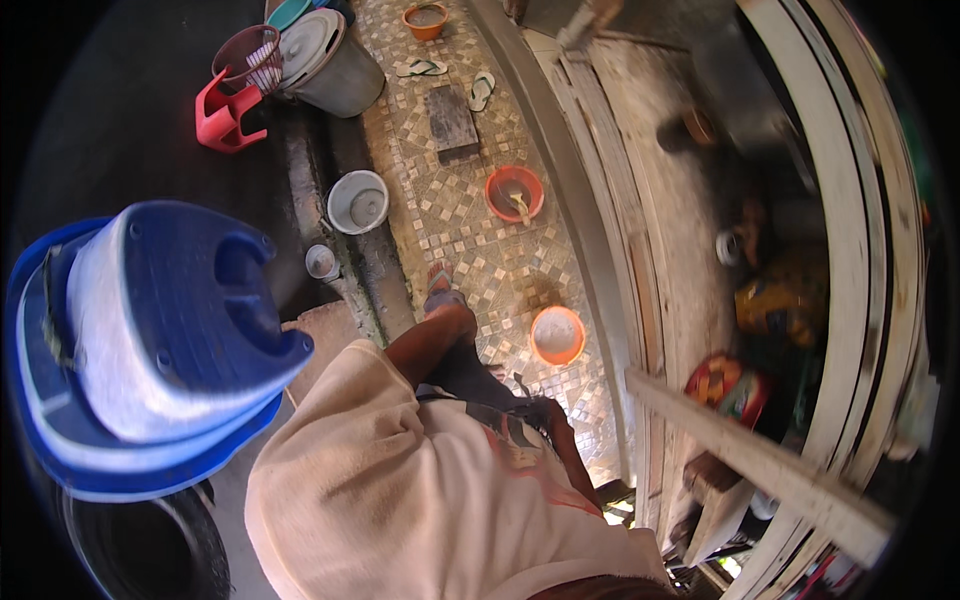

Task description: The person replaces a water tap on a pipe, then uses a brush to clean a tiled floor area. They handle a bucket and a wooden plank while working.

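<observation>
My left arm (pixel 432 347) comes out of a pale beige shirt (pixel 350 430) and bends by my knee; the hand does not show. My right arm (pixel 572 455) hangs in shadow along my other side, its hand hidden as well. One foot (pixel 439 276) in a strapped sandal rests on the patterned tile floor (pixel 460 215). Nearest to my right side stands an orange bucket (pixel 557 335) with pale greyish contents. Farther ahead is an orange-red basin (pixel 514 194) holding a light-handled tool (pixel 520 207), whose kind I cannot make out.
Blue and white plastic tubs (pixel 190 330) are stacked close at left. A white pail (pixel 357 203) and small cup (pixel 322 262) stand by the gutter. Ahead are a dark block (pixel 453 124), slippers (pixel 481 91) and a lidded bin (pixel 330 65). Wooden boards (pixel 640 230) line the right.
</observation>
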Demonstrator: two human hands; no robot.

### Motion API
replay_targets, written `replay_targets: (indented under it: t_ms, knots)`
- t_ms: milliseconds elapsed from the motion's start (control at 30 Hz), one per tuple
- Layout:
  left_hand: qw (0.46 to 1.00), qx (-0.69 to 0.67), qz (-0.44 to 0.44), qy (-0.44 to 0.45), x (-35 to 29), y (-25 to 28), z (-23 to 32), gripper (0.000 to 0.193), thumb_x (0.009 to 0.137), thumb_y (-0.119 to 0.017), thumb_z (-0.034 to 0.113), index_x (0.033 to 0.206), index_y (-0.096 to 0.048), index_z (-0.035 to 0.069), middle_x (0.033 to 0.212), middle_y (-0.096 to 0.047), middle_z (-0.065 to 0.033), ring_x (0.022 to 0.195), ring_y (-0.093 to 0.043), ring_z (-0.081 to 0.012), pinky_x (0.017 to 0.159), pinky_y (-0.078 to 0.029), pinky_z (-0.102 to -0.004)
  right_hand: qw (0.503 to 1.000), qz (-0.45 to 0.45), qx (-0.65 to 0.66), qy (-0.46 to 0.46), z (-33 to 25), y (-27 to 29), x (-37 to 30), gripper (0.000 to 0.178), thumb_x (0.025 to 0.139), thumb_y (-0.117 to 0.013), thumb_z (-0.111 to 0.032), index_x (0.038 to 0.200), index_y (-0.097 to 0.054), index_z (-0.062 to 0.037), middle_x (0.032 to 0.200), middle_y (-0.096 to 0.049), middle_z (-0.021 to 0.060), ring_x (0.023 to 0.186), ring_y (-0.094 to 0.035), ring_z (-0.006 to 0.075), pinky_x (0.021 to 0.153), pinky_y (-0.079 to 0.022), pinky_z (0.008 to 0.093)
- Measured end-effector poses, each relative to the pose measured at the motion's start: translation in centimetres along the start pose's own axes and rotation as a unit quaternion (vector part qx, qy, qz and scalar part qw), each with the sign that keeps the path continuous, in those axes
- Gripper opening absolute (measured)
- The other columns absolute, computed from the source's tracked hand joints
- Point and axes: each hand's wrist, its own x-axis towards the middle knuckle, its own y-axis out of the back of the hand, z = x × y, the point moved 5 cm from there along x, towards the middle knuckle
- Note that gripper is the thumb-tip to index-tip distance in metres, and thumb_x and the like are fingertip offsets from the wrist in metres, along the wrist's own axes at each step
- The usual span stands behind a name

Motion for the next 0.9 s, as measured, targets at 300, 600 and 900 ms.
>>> replay_targets:
  t_ms: [300, 600, 900]
  knots:
    - [0.993, -0.109, -0.001, 0.036, 5.4, 6.3, -9.2, 0.09, 0.085, -0.071, 0.051, 0.149, -0.033, 0.002, 0.149, -0.043, -0.0275, 0.133, -0.05, -0.0436, 0.106, -0.043, -0.0547, 0.996, -0.004, -0.085, 0.006, -10.8, -0.9, 7.1, 0.028, 0.091, -0.065, -0.025, 0.11, -0.072, -0.0055, 0.102, -0.072, 0.0215, 0.097, -0.069, 0.038, 0.082, -0.054, 0.0462]
    - [0.977, -0.192, -0.033, 0.082, 7.2, 6.6, -13.8, 0.104, 0.08, -0.077, 0.05, 0.154, -0.022, 0.002, 0.152, -0.037, -0.0285, 0.132, -0.05, -0.0462, 0.102, -0.046, -0.0594, 0.952, -0.133, -0.248, 0.119, -24.0, -0.9, 10.7, 0.021, 0.095, -0.062, -0.025, 0.097, -0.073, -0.0075, 0.096, -0.071, 0.0207, 0.096, -0.068, 0.0388, 0.082, -0.053, 0.0461]
    - [0.924, -0.339, -0.041, 0.174, 6.2, -0.7, -12.7, 0.12, 0.076, -0.083, 0.05, 0.159, -0.011, 0.002, 0.156, -0.032, -0.0296, 0.132, -0.049, -0.0489, 0.097, -0.049, -0.0641, 0.976, -0.114, -0.182, -0.031, -23.7, -3.5, 12.1, 0.033, 0.088, -0.07, -0.023, 0.117, -0.063, -0.0086, 0.1, -0.071, 0.014, 0.097, -0.069, 0.0303, 0.087, -0.054, 0.0417]
